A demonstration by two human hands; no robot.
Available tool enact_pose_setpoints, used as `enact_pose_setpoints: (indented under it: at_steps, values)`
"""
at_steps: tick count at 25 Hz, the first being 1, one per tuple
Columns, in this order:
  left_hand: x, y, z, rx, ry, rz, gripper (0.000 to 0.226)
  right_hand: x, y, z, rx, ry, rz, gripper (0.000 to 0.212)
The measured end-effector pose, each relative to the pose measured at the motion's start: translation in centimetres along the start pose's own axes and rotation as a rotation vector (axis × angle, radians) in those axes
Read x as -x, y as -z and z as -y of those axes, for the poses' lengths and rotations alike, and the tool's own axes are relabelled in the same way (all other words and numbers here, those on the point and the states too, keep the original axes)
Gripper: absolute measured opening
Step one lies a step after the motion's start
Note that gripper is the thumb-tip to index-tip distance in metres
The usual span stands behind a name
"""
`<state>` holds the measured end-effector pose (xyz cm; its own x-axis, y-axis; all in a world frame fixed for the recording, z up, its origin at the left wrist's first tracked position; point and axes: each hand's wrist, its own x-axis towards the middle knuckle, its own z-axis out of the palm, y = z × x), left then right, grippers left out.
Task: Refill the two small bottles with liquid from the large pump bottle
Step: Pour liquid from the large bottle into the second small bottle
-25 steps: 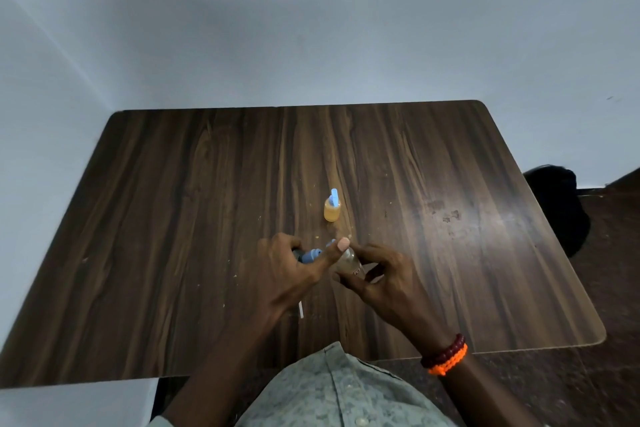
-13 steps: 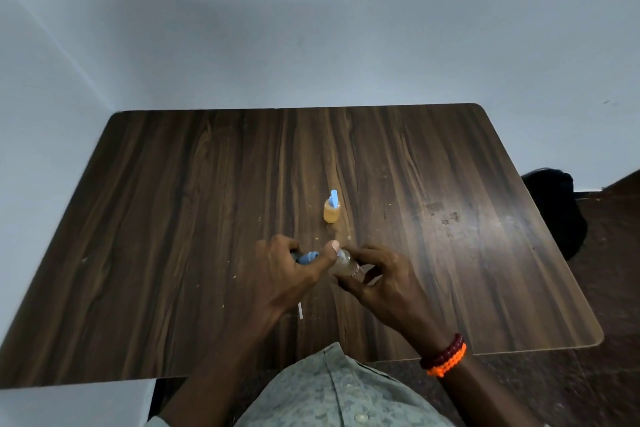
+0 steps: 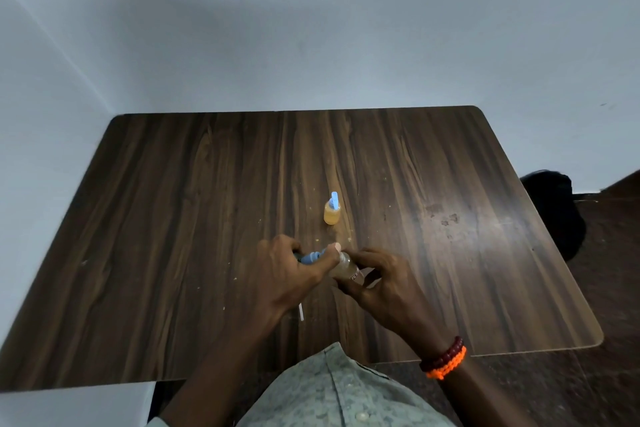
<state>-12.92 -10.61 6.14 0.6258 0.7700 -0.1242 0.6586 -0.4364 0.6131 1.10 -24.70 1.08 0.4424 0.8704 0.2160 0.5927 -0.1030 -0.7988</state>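
Right hand [image 3: 381,282] with fingers curled round a small clear bottle [image 3: 344,266] tilted above the counter [image 3: 173,218], left hand [image 3: 294,270] pinching a blue cap [image 3: 311,256] at its neck, second small bottle [image 3: 332,210] with yellow liquid standing upright further back, well apart

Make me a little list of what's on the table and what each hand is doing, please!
table: dark wooden top, set against a pale wall
standing bottle: small bottle of orange liquid with a blue cap, upright, untouched, beyond the hands
held bottle: small clear bottle, tilted, pinched by the right hand
left hand: left hand holds a blue nozzle piece, thumb at the held bottle's mouth
other: small white stick lying near the left wrist
large pump bottle: not in view
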Motion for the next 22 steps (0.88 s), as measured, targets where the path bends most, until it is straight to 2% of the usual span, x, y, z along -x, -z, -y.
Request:
enact_pose_setpoints:
  at_steps: [4,8,14,18,22]
  values:
    - [0.07,-0.04,0.1,0.01,-0.025,-0.034,0.077,-0.05,0.17,-0.07,-0.016,-0.026,-0.026,0.038]
    - [-0.04,-0.43,0.5,-0.051,-0.024,-0.06,0.077,0.12,-0.3,0.12,-0.018,0.008,-0.001,0.041]
    - [-0.01,-0.5,0.38,-0.01,-0.038,-0.053,0.094,0.32,0.32,0.02,-0.032,-0.043,-0.029,0.04]
    - [0.16,-0.75,0.26,-0.075,-0.031,-0.06,0.081,0.5,0.16,0.16,-0.003,-0.027,0.023,0.04]
    - [0.3,-0.51,0.13,-0.013,-0.054,-0.047,0.085,0.21,0.58,0.28,-0.034,-0.05,-0.02,0.042]
